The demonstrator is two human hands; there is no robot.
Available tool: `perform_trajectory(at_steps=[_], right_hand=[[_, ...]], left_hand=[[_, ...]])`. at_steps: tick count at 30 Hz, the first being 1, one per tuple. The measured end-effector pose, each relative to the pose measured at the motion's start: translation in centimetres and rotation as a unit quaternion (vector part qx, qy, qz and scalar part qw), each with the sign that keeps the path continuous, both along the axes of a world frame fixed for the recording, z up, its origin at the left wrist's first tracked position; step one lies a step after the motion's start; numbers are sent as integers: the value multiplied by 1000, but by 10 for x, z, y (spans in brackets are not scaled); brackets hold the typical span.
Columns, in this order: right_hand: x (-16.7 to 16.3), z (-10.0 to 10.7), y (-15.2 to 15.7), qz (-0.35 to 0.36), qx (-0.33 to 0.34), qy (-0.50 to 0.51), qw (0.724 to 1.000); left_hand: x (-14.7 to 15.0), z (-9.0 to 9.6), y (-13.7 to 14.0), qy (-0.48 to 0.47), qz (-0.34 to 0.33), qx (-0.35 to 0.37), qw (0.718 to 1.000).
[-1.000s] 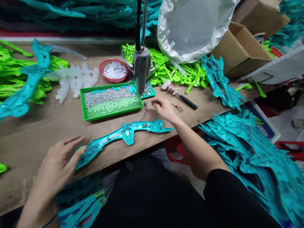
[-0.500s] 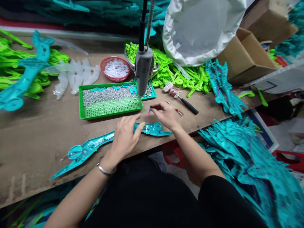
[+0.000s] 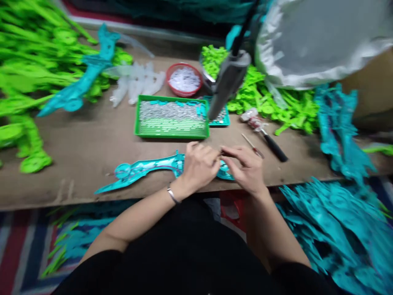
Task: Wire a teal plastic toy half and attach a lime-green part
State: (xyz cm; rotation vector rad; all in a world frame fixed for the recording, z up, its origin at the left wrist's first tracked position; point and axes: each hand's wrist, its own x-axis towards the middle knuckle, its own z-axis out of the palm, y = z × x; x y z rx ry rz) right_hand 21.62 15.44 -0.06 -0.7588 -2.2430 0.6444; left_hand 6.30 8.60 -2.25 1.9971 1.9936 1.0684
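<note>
Head view: the left hand (image 3: 199,166) presses down on the teal plastic part (image 3: 144,169), steadying it on the worktop (image 3: 76,135). Just beside it, the right hand (image 3: 247,168) pinches something small and blurred, its grip closed; a green tray (image 3: 172,133) lies just beyond.

Head-worn camera looks forward and down, close over the workbench (image 3: 76,139).
</note>
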Motion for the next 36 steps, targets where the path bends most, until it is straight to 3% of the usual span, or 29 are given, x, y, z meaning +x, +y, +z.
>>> perform_trajectory(at_steps=[8,18,22,26,28,33,36], right_hand=[[4,2,-2,-25,-64,10,998],[6,12,-8,-36,-85,1,996],[5,9,-9,-84,-174,45,980],[3,4,-6,-147,-332,128,923],[2,1,-4,-144,-371,154,905],[-5,-14,11,-123,-374,178,902],[-8,-25,28,-155,-331,109,925]], left_hand=[[8,-15,-3,48,13,112,992],[8,-14,-6,98,11,128,987],[6,-13,-7,109,-16,122,986],[7,-15,-9,110,-52,117,986],[9,-16,-8,114,-50,115,986],[3,-10,-7,120,-5,81,989],[-27,1,-26,61,15,49,997]])
